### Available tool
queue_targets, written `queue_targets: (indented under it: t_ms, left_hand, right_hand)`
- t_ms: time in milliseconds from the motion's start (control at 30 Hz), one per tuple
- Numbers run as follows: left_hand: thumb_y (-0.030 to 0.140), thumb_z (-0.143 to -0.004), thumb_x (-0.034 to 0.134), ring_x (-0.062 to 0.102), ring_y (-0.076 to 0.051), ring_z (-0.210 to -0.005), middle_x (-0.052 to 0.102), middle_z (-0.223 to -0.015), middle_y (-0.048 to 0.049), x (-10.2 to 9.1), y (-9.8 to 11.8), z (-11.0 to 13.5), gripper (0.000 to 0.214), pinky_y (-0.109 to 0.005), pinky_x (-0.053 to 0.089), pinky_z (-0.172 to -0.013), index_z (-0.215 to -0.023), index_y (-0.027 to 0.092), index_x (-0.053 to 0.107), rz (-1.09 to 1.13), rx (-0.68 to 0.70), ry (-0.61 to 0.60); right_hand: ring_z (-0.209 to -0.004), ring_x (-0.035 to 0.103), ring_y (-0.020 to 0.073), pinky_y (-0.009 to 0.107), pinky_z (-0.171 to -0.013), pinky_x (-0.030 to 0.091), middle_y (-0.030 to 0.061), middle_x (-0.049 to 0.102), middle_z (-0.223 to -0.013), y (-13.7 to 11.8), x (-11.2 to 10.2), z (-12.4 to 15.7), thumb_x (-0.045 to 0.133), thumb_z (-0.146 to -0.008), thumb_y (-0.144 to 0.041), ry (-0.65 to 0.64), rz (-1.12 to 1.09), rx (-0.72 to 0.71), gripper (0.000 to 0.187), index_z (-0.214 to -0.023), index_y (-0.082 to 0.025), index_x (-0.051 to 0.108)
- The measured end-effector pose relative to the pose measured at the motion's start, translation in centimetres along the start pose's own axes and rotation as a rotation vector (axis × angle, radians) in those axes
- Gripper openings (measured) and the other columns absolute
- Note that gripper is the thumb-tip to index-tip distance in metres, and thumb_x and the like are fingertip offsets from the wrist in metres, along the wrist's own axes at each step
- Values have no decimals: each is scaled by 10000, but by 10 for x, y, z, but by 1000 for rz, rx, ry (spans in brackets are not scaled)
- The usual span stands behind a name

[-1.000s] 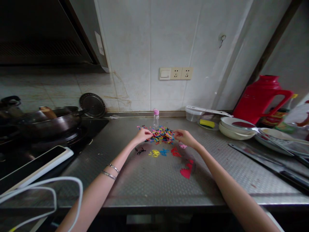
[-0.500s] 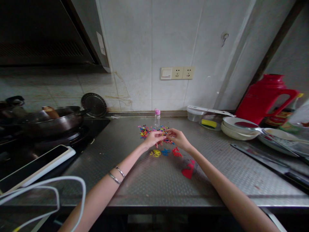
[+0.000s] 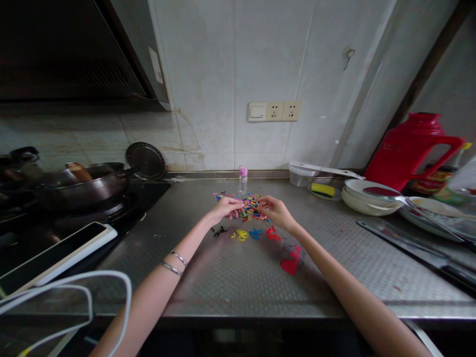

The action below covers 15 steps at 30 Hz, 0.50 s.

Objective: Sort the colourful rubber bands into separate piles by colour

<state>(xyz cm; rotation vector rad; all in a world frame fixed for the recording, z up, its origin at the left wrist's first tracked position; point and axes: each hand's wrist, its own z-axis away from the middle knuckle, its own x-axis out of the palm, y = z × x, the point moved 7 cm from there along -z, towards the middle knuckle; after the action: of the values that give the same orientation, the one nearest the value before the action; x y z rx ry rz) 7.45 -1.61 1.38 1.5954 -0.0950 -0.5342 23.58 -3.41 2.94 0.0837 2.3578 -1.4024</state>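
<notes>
A mixed pile of small coloured rubber bands lies on the steel counter between my hands. At its left edge is my left hand, thumb and fingertips pinched together; whatever is in the pinch is too small to make out. My right hand touches the pile's right side with its fingers closed to a pinch, the tips partly hidden. Nearer to me lie separate little heaps: black bands, yellow bands, blue bands and red bands. Behind the pile stands a clear bottle with a pink cap.
Red heart-shaped pieces lie in front of my right forearm. Bowls, a knife, a yellow sponge and a red thermos are on the right. A pan and a white-edged device are left.
My left hand has moved left, away from my right hand, uncovering more of the mixed pile and the black heap. The right hand has stayed nearly in place.
</notes>
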Motion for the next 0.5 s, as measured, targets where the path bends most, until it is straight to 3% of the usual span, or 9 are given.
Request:
queue_targets:
  t_ms: [200,367,500]
  left_hand:
    - [360,-658,646,489,-48,-448,668,-735,-62,11,-3,16,338,-156,287,-371,-903,128,672,-233,-104,-319]
    - [327,-633,662,473,-51,-422,671,-735,-63,21,-4,22,361,-164,257,-363,-939,136,661,-273,-155,-465]
    - [343,-649,648,437,-42,-399,674,-730,-74,19,-2,25,357,-167,240,-361,-934,129,658,-261,-165,-501]
  right_hand:
    - [-675,577,132,260,-636,475,29,617,-742,-4,17,3,538,-701,-234,-74,65,-38,267,-952,-142,546]
    - [-669,569,124,251,-648,457,27,615,-735,0,29,6,502,-704,-180,-131,108,-62,275,-970,-134,558]
    - [-628,542,109,224,-593,438,16,606,-708,0,36,9,483,-708,-168,-180,145,-47,257,-951,-132,559]
